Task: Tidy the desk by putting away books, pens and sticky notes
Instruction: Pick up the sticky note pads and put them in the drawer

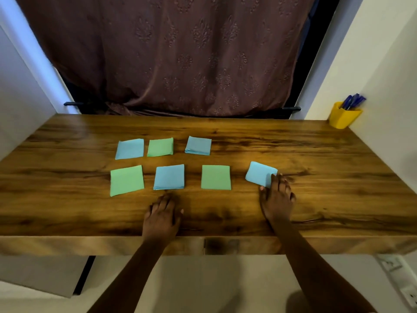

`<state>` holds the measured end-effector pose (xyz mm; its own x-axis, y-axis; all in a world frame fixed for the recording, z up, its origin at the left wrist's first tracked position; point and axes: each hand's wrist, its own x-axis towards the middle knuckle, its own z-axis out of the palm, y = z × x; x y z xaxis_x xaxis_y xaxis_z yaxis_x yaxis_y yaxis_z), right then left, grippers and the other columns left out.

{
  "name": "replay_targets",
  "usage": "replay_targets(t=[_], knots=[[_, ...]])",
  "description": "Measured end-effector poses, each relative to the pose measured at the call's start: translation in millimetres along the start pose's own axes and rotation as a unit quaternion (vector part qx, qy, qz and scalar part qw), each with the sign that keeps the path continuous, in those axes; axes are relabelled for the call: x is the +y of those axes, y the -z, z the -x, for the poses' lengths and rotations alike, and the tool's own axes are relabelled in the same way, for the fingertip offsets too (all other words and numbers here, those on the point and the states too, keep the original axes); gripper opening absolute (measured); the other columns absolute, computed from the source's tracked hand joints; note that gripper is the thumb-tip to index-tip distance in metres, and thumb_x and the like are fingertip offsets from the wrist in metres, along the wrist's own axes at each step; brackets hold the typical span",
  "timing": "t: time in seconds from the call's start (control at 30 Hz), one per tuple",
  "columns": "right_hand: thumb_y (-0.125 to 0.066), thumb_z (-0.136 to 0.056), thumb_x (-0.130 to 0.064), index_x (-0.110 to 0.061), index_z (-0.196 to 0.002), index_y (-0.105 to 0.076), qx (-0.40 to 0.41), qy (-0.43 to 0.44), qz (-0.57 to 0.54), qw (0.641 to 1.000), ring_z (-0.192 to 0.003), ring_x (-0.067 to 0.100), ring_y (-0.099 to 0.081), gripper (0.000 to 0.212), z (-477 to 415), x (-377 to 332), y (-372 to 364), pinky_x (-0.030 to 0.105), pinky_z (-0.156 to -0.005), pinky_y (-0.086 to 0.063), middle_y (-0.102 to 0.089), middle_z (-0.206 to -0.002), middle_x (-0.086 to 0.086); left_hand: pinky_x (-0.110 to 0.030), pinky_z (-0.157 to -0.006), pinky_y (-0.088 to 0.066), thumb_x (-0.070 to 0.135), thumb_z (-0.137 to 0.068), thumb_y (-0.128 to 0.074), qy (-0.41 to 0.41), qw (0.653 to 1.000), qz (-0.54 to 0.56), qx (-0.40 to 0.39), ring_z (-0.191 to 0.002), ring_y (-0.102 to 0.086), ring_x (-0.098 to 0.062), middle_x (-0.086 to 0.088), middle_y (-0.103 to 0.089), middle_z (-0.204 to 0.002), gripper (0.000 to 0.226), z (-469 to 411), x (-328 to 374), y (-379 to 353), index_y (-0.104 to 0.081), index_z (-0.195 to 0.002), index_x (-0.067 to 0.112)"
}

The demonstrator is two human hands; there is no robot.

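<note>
Right grip point(277, 199) splayed, fingertips point(275, 180) on blue sticky note point(259, 172); left grip point(161, 213) flat on desk point(327, 159)

The tabletop point(327, 159) shows bare wood along its far strip, its left end and its wide right end, all open to a reach. Sticky notes point(169, 176) lie flat in two rows across the middle, with narrow gaps of wood between them. A yellow cup point(343, 118) of pens point(353, 101) fills the far right corner against the right wall point(383, 64). A curtain point(180, 53) closes the back, and the left wall point(18, 98) bounds the other side.
</note>
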<state>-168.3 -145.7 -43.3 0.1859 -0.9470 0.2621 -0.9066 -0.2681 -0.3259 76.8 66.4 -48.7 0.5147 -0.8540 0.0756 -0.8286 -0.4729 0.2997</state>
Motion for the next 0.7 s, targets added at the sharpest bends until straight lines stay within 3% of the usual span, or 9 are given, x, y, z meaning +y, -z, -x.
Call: replay_targets(t=[0.13,0.23,0.33,0.47,0.53,0.63,0.7], knots=[[-0.034,-0.09,-0.046,-0.012,-0.139,-0.039,-0.011,0.084,0.034,0.996,-0.13,0.035,-0.044,0.06,55,-40,-9,0.055,-0.102,-0.035,-0.045,-0.143,0.015,-0.044,-0.099,-0.041,0.061,-0.093,-0.017,-0.052,0.998,-0.002,0.018,-0.129,-0.048,-0.025,-0.003,-0.053,-0.138,0.067,26,-33,4,-0.051,-0.133,0.019],[-0.026,-0.092,-0.046,-0.015,-0.126,-0.057,-0.026,0.12,0.014,0.992,-0.119,0.033,-0.054,0.055,108,-101,-25,0.055,-0.097,-0.041,-0.058,-0.131,0.011,-0.038,-0.099,-0.04,0.054,-0.094,-0.028,-0.073,0.996,-0.002,0.045,-0.131,-0.045,-0.018,0.002,-0.051,-0.139,0.054,47,-76,12,-0.048,-0.135,0.024],[-0.024,-0.097,-0.039,-0.014,-0.121,-0.062,-0.015,0.171,-0.004,0.985,-0.116,0.029,-0.058,0.051,160,-173,-46,0.05,-0.096,-0.044,-0.062,-0.126,0.009,-0.039,-0.102,-0.039,0.05,-0.095,-0.032,-0.087,0.994,-0.014,0.063,-0.131,-0.043,-0.015,0.004,-0.05,-0.14,0.049,63,-133,25,-0.047,-0.136,0.026],[-0.036,-0.096,-0.035,-0.015,-0.124,-0.06,0.011,0.223,-0.064,0.973,-0.126,0.023,-0.049,0.042,214,-261,-73,0.046,-0.105,-0.033,-0.059,-0.131,0.005,-0.043,-0.106,-0.035,0.048,-0.094,-0.037,-0.081,0.994,-0.038,0.069,-0.134,-0.04,-0.017,0.003,-0.045,-0.145,0.051,81,-221,47,-0.04,-0.141,0.027],[-0.043,-0.092,-0.033,-0.019,-0.127,-0.058,-0.016,0.289,-0.096,0.952,-0.129,0.019,-0.043,0.04,241,-291,-86,0.044,-0.11,-0.026,-0.056,-0.134,0.002,-0.043,-0.107,-0.032,0.047,-0.094,-0.034,-0.069,0.995,-0.04,0.065,-0.138,-0.035,-0.019,0.001,-0.039,-0.149,0.053,91,-262,55,-0.036,-0.144,0.027],[-0.048,-0.087,-0.03,-0.023,-0.112,-0.064,-0.063,0.37,-0.141,0.916,-0.121,0.016,-0.047,0.03,292,-316,-108,0.037,-0.103,-0.042,-0.061,-0.126,0.0,-0.042,-0.111,-0.024,0.047,-0.096,-0.029,-0.091,0.994,-0.036,0.038,-0.144,-0.022,-0.02,-0.001,-0.026,-0.155,0.057,111,-312,51,-0.029,-0.148,0.023],[-0.049,-0.086,-0.033,-0.024,-0.102,-0.066,-0.127,0.298,-0.208,0.923,-0.11,0.013,-0.054,0.025,327,-324,-116,0.026,-0.09,-0.051,-0.066,-0.112,-0.002,-0.042,-0.11,-0.028,0.043,-0.092,-0.04,-0.074,0.996,0.047,0.024,-0.141,-0.027,-0.022,-0.003,-0.03,-0.153,0.057,128,-329,37,-0.035,-0.145,0.021]])
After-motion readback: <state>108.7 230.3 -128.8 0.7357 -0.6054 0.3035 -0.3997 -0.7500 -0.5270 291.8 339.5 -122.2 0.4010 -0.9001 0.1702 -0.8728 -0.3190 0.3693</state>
